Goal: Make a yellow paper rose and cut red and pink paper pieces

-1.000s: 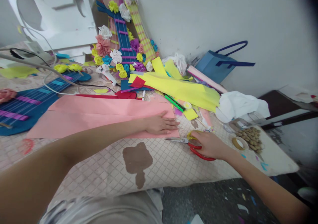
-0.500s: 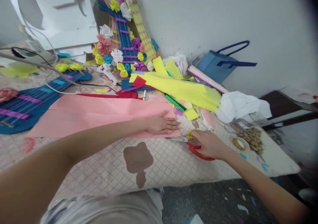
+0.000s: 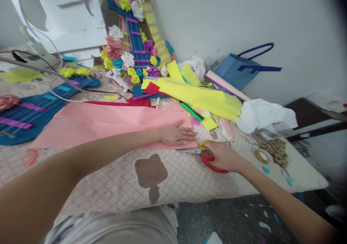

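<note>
A long sheet of pink paper [image 3: 114,119] lies across the table. My left hand [image 3: 176,134] rests flat on its right end, fingers stretched out towards the right. Just beyond those fingertips, my right hand [image 3: 222,155] grips a pair of scissors [image 3: 207,158] with one yellow and one red handle. The blades point left along the front edge of the pink paper, near its right corner. Part of the blades is hidden by the paper, and whether they are parted I cannot make out.
Behind the paper lie a green box cutter [image 3: 191,110], yellow paper [image 3: 200,96] and a glue gun [image 3: 118,79]. A blue paper guitar [image 3: 51,105] is at the left; decorated guitars [image 3: 137,42] lean at the back. Tape [image 3: 262,156] and peanuts [image 3: 276,152] lie right.
My right hand has moved the scissors slightly left, further along the front edge of the pink paper. The left hand stays in place.
</note>
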`<state>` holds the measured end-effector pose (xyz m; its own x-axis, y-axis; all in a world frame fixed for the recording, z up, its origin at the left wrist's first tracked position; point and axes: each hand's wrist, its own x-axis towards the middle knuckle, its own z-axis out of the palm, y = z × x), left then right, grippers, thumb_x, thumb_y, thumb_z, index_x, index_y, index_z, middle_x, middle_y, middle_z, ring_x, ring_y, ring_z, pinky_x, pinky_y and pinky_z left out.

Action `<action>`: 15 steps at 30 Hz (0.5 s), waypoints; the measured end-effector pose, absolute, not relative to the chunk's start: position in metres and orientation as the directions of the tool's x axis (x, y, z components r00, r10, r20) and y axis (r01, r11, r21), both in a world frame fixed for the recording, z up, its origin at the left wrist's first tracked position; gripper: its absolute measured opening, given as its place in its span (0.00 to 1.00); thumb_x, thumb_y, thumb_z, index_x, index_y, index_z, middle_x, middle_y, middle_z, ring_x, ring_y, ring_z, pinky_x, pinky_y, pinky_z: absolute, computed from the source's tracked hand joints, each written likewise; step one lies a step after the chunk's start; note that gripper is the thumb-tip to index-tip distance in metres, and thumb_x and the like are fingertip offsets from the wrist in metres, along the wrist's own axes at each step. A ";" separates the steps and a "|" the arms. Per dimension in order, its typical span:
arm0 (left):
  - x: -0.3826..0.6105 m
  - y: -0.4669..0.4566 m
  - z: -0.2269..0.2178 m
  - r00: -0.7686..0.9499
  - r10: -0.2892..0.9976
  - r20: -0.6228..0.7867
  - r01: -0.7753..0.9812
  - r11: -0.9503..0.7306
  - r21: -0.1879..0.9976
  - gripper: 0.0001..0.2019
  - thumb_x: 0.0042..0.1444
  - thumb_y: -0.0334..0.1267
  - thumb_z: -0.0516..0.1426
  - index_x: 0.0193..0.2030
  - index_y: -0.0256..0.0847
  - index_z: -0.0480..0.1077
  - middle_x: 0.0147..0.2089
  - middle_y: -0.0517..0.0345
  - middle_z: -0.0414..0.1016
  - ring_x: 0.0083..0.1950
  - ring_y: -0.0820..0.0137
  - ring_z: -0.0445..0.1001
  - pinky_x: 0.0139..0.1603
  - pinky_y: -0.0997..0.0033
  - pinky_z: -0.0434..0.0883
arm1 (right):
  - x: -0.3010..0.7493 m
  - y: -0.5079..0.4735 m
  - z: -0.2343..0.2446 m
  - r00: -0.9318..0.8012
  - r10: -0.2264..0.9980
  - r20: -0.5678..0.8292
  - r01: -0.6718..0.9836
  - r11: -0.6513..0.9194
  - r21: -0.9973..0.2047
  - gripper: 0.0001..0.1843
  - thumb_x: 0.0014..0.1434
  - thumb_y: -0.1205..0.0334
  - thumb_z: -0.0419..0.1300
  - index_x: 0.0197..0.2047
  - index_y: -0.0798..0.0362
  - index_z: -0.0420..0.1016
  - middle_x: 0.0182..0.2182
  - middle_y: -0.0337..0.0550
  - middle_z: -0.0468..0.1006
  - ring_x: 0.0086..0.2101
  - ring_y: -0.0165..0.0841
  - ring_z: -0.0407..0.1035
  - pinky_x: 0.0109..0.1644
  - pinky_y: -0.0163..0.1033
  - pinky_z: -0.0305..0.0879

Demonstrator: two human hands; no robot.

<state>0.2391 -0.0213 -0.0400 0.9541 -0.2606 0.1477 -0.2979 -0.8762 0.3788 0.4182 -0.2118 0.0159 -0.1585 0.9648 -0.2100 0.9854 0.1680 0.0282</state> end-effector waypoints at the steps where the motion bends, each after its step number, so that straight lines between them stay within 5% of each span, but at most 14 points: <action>1: 0.239 -0.021 -0.041 0.951 -0.266 0.158 -0.307 -0.873 0.378 0.25 0.66 0.45 0.39 0.68 0.47 0.45 0.70 0.58 0.48 0.71 0.68 0.43 0.66 0.53 0.22 | 0.418 -0.212 0.016 -0.159 0.964 -0.211 0.985 0.169 0.030 0.13 0.55 0.52 0.57 0.38 0.52 0.63 0.33 0.44 0.77 0.34 0.39 0.73 0.32 0.37 0.58; 15: 0.240 -0.022 -0.039 0.959 -0.259 0.116 -0.284 -0.865 0.413 0.24 0.66 0.45 0.39 0.68 0.47 0.46 0.70 0.58 0.46 0.71 0.69 0.41 0.65 0.52 0.20 | 0.425 -0.216 0.014 -0.162 0.961 -0.225 0.978 0.186 0.093 0.12 0.57 0.52 0.55 0.38 0.52 0.65 0.30 0.44 0.78 0.31 0.39 0.73 0.30 0.36 0.55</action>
<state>0.2398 -0.0219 -0.0389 0.9589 -0.2589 0.1164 -0.2838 -0.8652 0.4134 0.4246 -0.2159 0.0136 -0.1619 0.9609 -0.2247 0.9781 0.1865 0.0928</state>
